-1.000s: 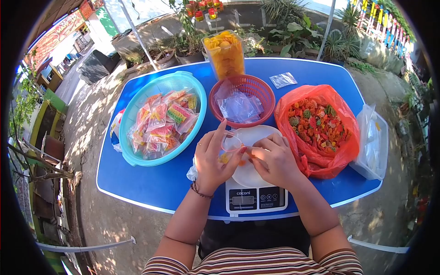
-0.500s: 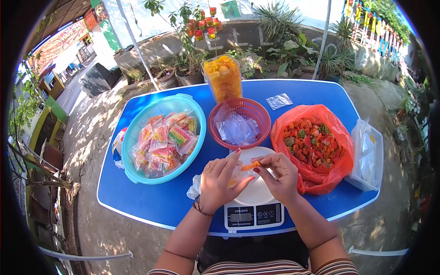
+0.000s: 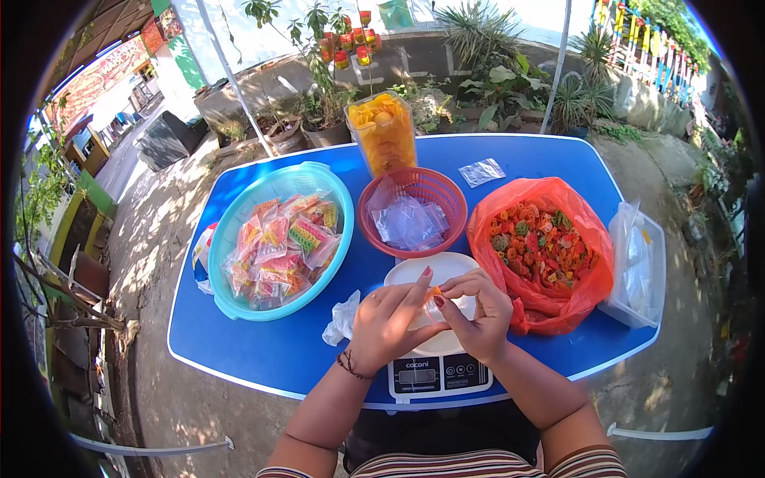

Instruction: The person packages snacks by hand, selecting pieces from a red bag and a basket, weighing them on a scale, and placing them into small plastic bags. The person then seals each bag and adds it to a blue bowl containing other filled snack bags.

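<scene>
My left hand (image 3: 389, 323) is closed on a small clear plastic bag (image 3: 425, 315) over the scale. My right hand (image 3: 483, 314) pinches an orange snack piece (image 3: 434, 293) at the bag's mouth, mostly hidden by the fingers. Beneath both hands is a white plate (image 3: 404, 272) on a kitchen scale (image 3: 441, 378). To the right, a red plastic bag (image 3: 492, 215) stands open, full of colourful snack pieces (image 3: 542, 251). Behind the plate, a red-brown basket (image 3: 456, 209) holds flat clear plastic bags (image 3: 408, 223).
A turquoise basket (image 3: 339, 263) of filled packets (image 3: 279, 247) sits left on the blue table (image 3: 239, 350). At the back stands a tub of yellow-orange chips (image 3: 382, 131). A small clear packet (image 3: 481, 172) lies back right, a clear bin (image 3: 637, 271) at far right, crumpled white plastic (image 3: 341, 319) near my left hand.
My right hand has moved slightly left, bringing the orange snack piece into the mouth of the small bag. The camera view has shifted a little.
</scene>
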`<state>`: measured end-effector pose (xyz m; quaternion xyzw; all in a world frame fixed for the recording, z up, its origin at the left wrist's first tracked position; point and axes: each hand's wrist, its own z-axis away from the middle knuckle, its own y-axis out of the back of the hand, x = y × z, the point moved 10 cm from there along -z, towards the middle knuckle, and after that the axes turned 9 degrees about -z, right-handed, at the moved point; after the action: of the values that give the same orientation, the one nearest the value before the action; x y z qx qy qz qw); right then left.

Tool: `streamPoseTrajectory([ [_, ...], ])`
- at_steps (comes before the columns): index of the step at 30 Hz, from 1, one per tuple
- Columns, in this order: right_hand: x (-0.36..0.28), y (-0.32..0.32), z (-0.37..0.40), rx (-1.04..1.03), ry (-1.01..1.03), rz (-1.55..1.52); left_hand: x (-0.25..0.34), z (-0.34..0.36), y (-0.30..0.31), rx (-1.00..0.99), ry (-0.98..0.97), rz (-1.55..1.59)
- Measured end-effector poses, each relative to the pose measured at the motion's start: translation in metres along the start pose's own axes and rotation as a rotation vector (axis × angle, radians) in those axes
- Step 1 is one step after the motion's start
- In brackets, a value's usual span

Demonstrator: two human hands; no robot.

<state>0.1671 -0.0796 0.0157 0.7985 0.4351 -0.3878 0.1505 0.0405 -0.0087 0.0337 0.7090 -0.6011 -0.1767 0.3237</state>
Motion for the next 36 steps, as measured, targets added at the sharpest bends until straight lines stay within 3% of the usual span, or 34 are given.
streamPoseTrajectory([
  [6, -0.018, -0.016, -0.006, -0.213, 0.152, 0.215, -0.005, 0.004, -0.002, 0.029, -0.007, 0.042],
  [9, -0.018, -0.014, -0.009, -0.231, 0.114, 0.277, -0.022, 0.006, 0.002, 0.067, 0.137, 0.028],
  [10, -0.012, -0.008, -0.009, -0.112, 0.090, 0.225, -0.024, 0.001, 0.008, 0.119, 0.129, 0.066],
  [13, 0.006, -0.016, -0.001, -0.246, -0.037, 0.368, -0.051, 0.014, 0.013, 0.235, 0.302, 0.220],
  [14, 0.003, -0.028, 0.003, -0.346, 0.001, 0.522, -0.061, 0.020, 0.008, 0.189, 0.397, 0.276],
  [18, -0.001, -0.049, 0.013, -0.505, 0.067, 0.767, -0.061, 0.016, 0.011, 0.228, 0.405, 0.225],
  [21, 0.002, -0.047, 0.013, -0.497, 0.058, 0.703, -0.054, 0.013, 0.011, 0.206, 0.349, 0.187],
  [28, 0.012, 0.002, -0.007, -0.144, -0.047, 0.506, -0.045, 0.003, 0.002, 0.095, 0.231, 0.032],
  [34, 0.003, -0.016, -0.004, -0.281, 0.053, 0.890, -0.044, 0.002, -0.005, 0.042, 0.233, 0.027],
  [36, 0.009, -0.016, -0.002, -0.298, 0.027, 0.876, -0.042, 0.002, -0.006, 0.031, 0.224, 0.044],
])
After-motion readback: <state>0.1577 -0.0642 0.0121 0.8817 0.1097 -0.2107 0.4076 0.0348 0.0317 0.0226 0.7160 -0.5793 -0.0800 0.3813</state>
